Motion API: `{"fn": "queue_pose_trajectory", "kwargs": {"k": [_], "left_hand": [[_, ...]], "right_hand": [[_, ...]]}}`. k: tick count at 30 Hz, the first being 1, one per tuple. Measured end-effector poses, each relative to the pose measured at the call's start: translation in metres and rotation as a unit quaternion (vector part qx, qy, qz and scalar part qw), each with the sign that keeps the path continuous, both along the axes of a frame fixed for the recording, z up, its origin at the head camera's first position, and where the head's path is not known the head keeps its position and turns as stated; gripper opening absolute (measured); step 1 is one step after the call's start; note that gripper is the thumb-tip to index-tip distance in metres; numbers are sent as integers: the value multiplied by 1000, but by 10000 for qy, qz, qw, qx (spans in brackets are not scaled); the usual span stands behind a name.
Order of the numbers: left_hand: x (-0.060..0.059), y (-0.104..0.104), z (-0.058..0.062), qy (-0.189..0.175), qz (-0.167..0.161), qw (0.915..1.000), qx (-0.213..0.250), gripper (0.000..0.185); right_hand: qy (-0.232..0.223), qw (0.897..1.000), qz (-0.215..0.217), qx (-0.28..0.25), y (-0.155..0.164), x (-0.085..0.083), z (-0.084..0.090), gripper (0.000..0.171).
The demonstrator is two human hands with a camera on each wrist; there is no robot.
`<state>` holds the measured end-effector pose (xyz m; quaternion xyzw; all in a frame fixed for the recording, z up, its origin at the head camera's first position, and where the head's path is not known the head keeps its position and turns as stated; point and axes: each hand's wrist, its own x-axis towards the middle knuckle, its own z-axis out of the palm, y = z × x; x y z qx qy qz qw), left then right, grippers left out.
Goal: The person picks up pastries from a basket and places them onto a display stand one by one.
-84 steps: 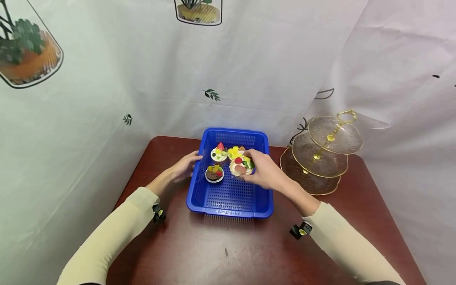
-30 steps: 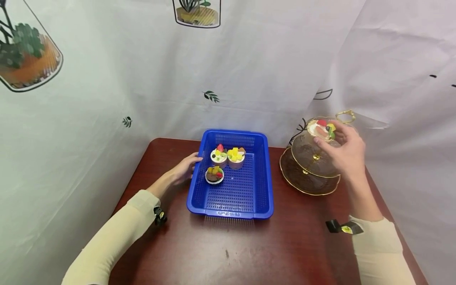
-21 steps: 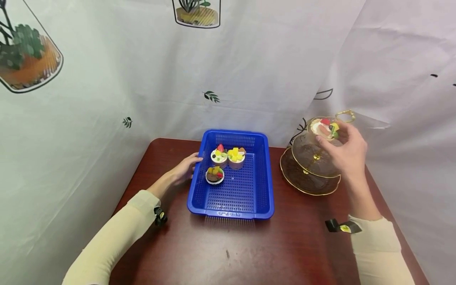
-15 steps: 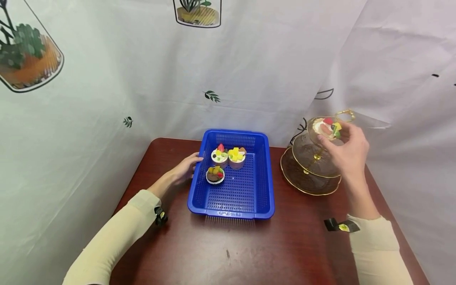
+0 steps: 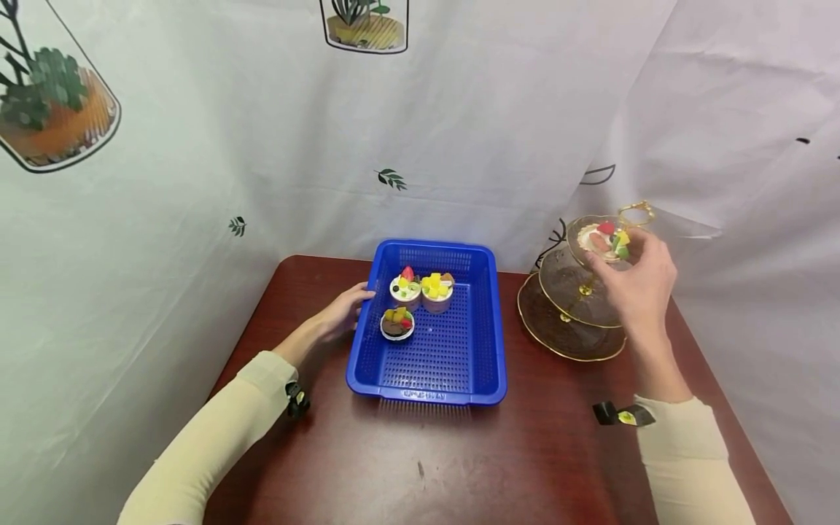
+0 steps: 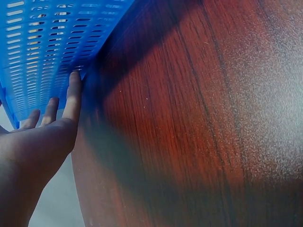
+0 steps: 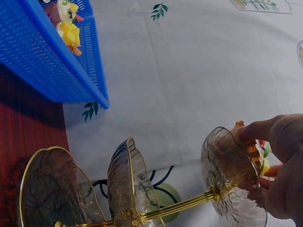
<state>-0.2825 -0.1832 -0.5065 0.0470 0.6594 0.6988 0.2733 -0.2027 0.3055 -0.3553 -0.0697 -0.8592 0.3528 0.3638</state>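
In the head view my right hand (image 5: 638,271) pinches a fruit tart (image 5: 599,242) with white cream, a strawberry and other fruit pieces, right over the top plate of a three-tier glass stand (image 5: 561,286) with gold rims. The right wrist view shows the fingers at the top plate (image 7: 225,153), the tart mostly hidden behind them. At the left side of a blue basket (image 5: 426,396), my left hand (image 5: 343,306) grips the rim, thumb over the edge and fingers along the outer wall. Inside are two dessert cups (image 5: 405,289) and a chocolate tart (image 5: 397,326).
The dark red wooden table (image 5: 420,467) carries the basket in the middle and the stand at the back right. A gold handle (image 5: 636,213) rises from the stand's top. White printed cloth (image 5: 459,138) hangs close behind the table and at both sides.
My right hand has lifted the fruit tart out of the basket and carried it right to the stand's top plate. Lately it has shifted only slightly. My left hand has stayed at the basket.
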Motion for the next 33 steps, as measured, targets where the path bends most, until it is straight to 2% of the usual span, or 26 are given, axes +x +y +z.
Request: {"fn": "queue_pose_trajectory", "kwargs": {"k": [13, 22, 33], "left_hand": [[1, -1, -1, -16, 7, 10000, -70, 54], [1, -1, -1, 8, 12, 10000, -92, 53], [1, 0, 0, -96, 74, 9999, -19, 50]], "right_hand": [[89, 9998, 151, 116, -3, 3, -1, 69], [230, 9997, 28, 92, -4, 0, -4, 66], [188, 9994, 134, 261, -6, 4, -4, 70]]}}
